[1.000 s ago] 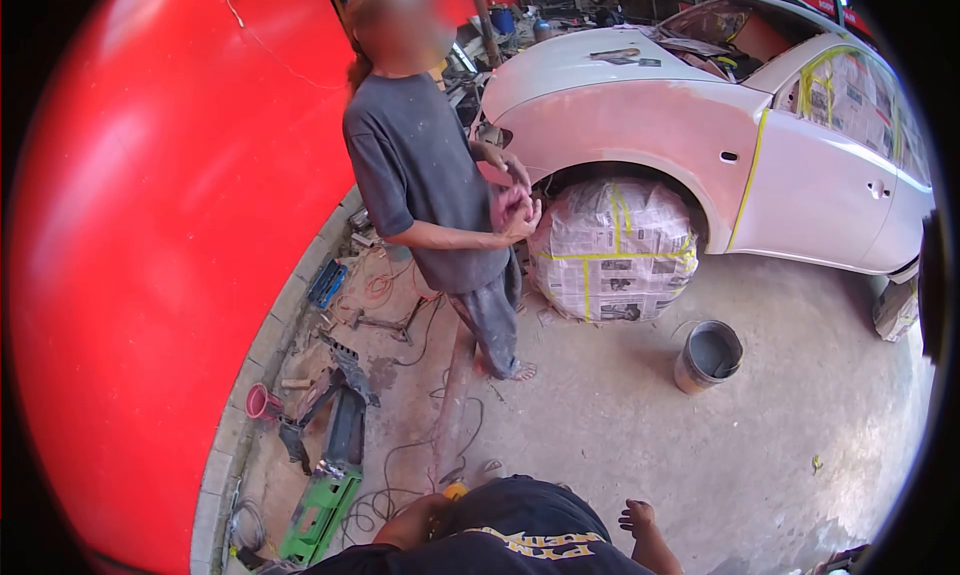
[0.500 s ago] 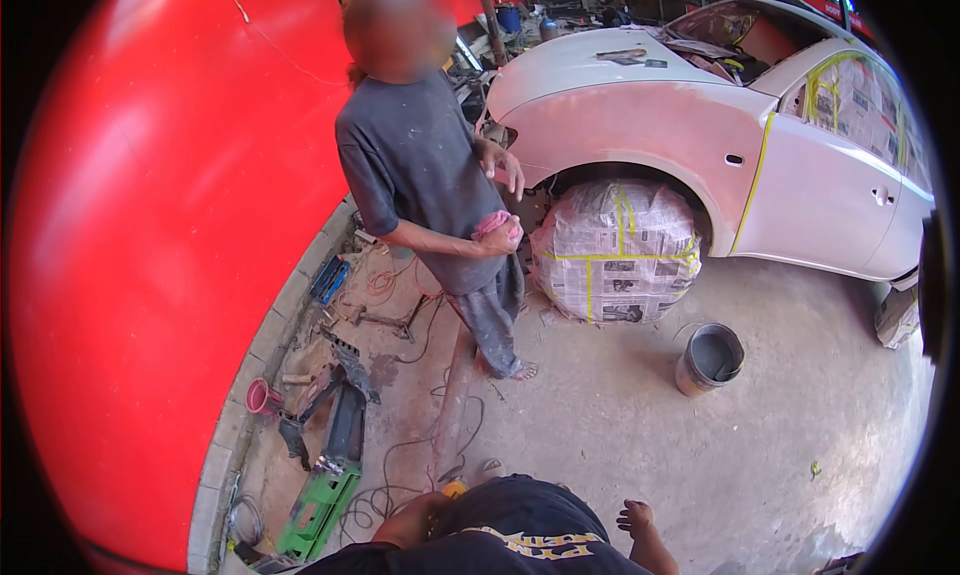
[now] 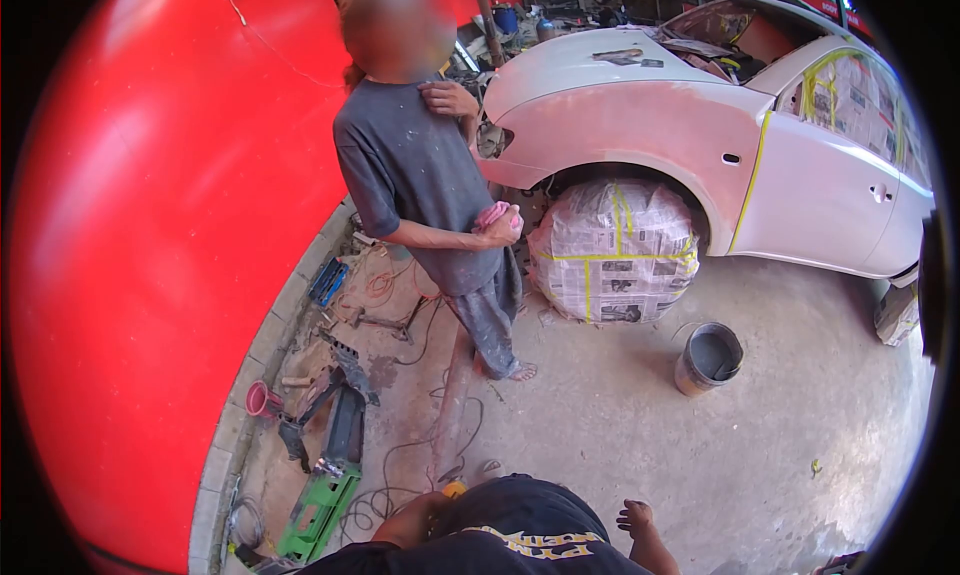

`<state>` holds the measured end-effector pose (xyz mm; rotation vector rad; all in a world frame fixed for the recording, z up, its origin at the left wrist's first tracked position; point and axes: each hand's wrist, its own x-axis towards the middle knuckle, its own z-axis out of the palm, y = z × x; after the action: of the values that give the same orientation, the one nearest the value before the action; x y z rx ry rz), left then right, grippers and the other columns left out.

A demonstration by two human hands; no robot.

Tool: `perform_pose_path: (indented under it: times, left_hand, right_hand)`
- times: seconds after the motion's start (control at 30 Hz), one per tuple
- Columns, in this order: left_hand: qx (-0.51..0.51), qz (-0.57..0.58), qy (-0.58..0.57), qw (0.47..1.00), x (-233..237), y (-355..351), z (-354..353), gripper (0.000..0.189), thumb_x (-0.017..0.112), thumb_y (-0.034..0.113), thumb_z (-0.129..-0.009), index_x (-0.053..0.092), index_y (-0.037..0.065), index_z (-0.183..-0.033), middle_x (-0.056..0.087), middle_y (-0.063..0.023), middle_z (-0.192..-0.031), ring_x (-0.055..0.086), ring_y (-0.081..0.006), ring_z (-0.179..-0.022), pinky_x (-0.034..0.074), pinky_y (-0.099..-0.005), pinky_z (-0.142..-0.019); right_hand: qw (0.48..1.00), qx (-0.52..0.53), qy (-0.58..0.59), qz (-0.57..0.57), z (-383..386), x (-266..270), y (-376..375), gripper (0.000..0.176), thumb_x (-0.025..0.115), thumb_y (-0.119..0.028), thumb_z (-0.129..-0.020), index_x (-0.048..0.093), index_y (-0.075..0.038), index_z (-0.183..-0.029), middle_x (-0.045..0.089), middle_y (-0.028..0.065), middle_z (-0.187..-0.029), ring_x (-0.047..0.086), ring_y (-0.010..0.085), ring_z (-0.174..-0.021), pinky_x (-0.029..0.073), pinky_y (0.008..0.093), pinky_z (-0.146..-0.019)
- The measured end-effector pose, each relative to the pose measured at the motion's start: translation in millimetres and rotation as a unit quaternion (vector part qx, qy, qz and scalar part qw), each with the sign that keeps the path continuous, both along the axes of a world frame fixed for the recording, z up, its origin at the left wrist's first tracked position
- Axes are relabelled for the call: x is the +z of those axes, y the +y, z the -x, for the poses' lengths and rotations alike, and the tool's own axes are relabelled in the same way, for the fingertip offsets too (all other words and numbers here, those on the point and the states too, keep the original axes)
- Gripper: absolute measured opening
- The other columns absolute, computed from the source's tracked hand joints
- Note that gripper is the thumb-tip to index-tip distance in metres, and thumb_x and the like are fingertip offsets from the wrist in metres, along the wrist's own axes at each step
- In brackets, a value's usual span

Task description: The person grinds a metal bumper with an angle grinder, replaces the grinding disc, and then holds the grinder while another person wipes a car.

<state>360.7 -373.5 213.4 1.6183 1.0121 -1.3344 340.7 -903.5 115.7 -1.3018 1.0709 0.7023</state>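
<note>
So the left hand (image 3: 432,505) sits by a small yellow thing (image 3: 455,490) at the chest, grip unclear, right hand (image 3: 637,517) hangs empty, fingers apart, and I'd mind those cables (image 3: 378,499) on the floor.

Likely an auto-body workshop: newspaper-masked car (image 3: 640,125).

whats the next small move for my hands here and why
Probably bring the open right hand over to the yellow thing by the left hand. The right hand holds nothing and is spread open; the left hand is against that thing at the black shirt, its grip hidden.
</note>
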Motion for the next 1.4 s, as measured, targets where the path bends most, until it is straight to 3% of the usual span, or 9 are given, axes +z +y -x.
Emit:
perform_pose_path:
  times: [0.4, 0.5, 0.57, 0.73, 0.8, 0.9, 1.17, 1.3, 1.4]
  left_hand:
    - [0.003, 0.017, -0.008, 1.0, -27, 13, 4, 0.046, 0.079, 0.038, -0.078, 0.064, 0.013, -0.114, 0.068, -0.0077, -0.105, 0.064, -0.0227, -0.097, 0.049, -0.0447, -0.082]
    - [0.017, 0.063, -0.036, 0.997, -46, 29, 14, 0.045, 0.078, 0.038, -0.078, 0.064, 0.013, -0.113, 0.068, -0.0067, -0.104, 0.064, -0.0225, -0.095, 0.049, -0.0452, -0.081]
    - [-0.02, 0.143, -0.141, 0.979, -20, 33, 24, 0.045, 0.078, 0.038, -0.078, 0.064, 0.014, -0.113, 0.068, -0.0062, -0.104, 0.064, -0.0224, -0.095, 0.049, -0.0456, -0.081]
    - [-0.043, 0.137, -0.16, 0.977, 42, 9, 16, 0.023, 0.069, 0.015, -0.086, 0.073, 0.009, -0.108, 0.072, -0.0013, -0.102, 0.062, -0.0048, -0.094, 0.046, -0.0244, -0.09]
    - [0.006, 0.143, -0.122, 0.982, 41, 10, 14, 0.024, 0.071, 0.02, -0.086, 0.073, 0.01, -0.107, 0.072, -0.0008, -0.102, 0.062, -0.0056, -0.094, 0.046, -0.0254, -0.089]
    - [0.048, 0.074, -0.044, 0.995, 14, 9, 9, 0.045, 0.079, 0.038, -0.078, 0.064, 0.015, -0.114, 0.068, -0.0052, -0.106, 0.063, -0.0221, -0.098, 0.048, -0.0463, -0.083]
    - [0.044, 0.044, -0.015, 0.998, -41, 27, 12, 0.044, 0.079, 0.038, -0.078, 0.064, 0.016, -0.114, 0.068, -0.005, -0.107, 0.063, -0.0218, -0.098, 0.047, -0.0454, -0.084]
    - [0.029, -0.009, -0.009, 1.0, -44, 26, 13, 0.036, 0.077, 0.037, -0.079, 0.072, 0.012, -0.104, 0.072, -0.0015, -0.103, 0.065, -0.014, -0.092, 0.048, -0.0373, -0.087]
    - [0.019, -0.005, -0.009, 1.0, -40, 25, 13, 0.037, 0.078, 0.037, -0.079, 0.071, 0.012, -0.105, 0.072, -0.002, -0.104, 0.065, -0.0148, -0.092, 0.048, -0.0379, -0.086]
  right_hand:
    - [1.0, 0.002, -0.002, 0.001, -1, 2, 2, 0.042, 0.058, -0.03, -0.094, 0.051, -0.008, -0.129, 0.063, 0.016, -0.109, 0.067, 0.0314, -0.081, 0.055, 0.0454, -0.068]
    - [1.0, 0.006, -0.003, -0.001, 0, 4, 3, 0.043, 0.057, -0.031, -0.094, 0.051, -0.008, -0.13, 0.063, 0.016, -0.11, 0.067, 0.0316, -0.082, 0.055, 0.0456, -0.068]
    - [1.0, 0.007, -0.003, -0.003, 0, 2, 3, 0.043, 0.057, -0.031, -0.094, 0.05, -0.008, -0.13, 0.063, 0.016, -0.11, 0.067, 0.0318, -0.082, 0.055, 0.0457, -0.068]
    - [1.0, 0.008, -0.008, -0.007, 1, 2, 2, 0.043, 0.057, -0.031, -0.094, 0.05, -0.008, -0.13, 0.062, 0.0162, -0.11, 0.067, 0.0321, -0.082, 0.055, 0.0455, -0.068]
    - [1.0, 0.009, -0.004, -0.005, -1, 2, 3, 0.043, 0.057, -0.031, -0.094, 0.051, -0.008, -0.13, 0.062, 0.0161, -0.11, 0.067, 0.0321, -0.082, 0.055, 0.0454, -0.068]
    - [1.0, 0.008, 0.0, -0.005, -2, 3, 4, 0.042, 0.058, -0.031, -0.094, 0.051, -0.009, -0.129, 0.063, 0.0157, -0.109, 0.067, 0.032, -0.081, 0.055, 0.0452, -0.067]
    - [1.0, 0.008, 0.002, -0.004, 0, 7, 11, 0.041, 0.058, -0.03, -0.094, 0.051, -0.009, -0.129, 0.063, 0.0157, -0.108, 0.067, 0.0322, -0.081, 0.055, 0.0454, -0.067]
    - [1.0, 0.005, 0.0, -0.007, 4, 4, 13, 0.041, 0.057, -0.03, -0.094, 0.051, -0.008, -0.129, 0.063, 0.0163, -0.108, 0.067, 0.0327, -0.081, 0.055, 0.0456, -0.068]
    - [1.0, 0.005, 0.0, -0.007, 6, 1, 13, 0.042, 0.057, -0.03, -0.094, 0.051, -0.008, -0.129, 0.063, 0.0168, -0.109, 0.067, 0.033, -0.081, 0.055, 0.046, -0.068]
